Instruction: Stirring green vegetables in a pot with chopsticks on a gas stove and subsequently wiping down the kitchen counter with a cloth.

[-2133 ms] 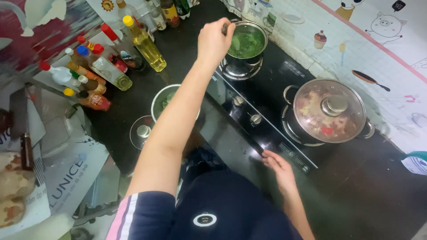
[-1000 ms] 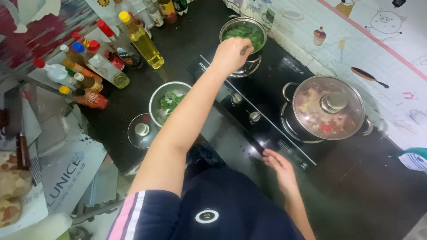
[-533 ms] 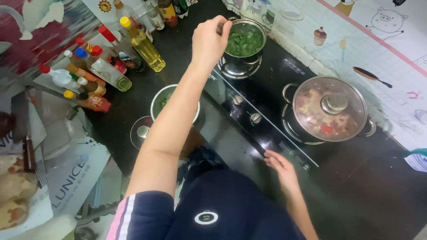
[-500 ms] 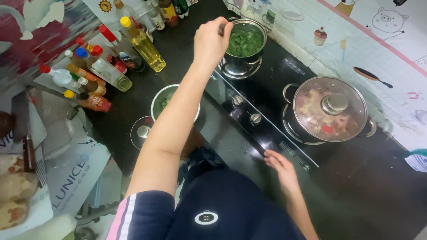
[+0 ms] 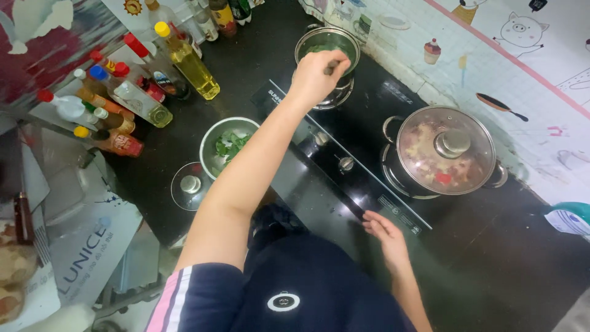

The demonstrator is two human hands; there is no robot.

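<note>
A small steel pot (image 5: 327,44) of chopped greens sits on the far burner of the black two-burner stove (image 5: 356,160), at the back of the table beside the tiled wall. The left hand (image 5: 318,74) hovers over its near rim, fingers closed on a thin utensil (image 5: 332,64); so little of it shows that its long axis and which way it points cannot be told. The right hand (image 5: 384,230) rests flat, fingers loosely spread, on the stove's front edge, gripping nothing. On the nearer burner stands a bigger pot under a glass lid (image 5: 445,150). Left of the stove lie a steel bowl (image 5: 224,144) holding some greens and a small glass lid (image 5: 190,184), with oil and sauce bottles (image 5: 184,61) behind them
</note>
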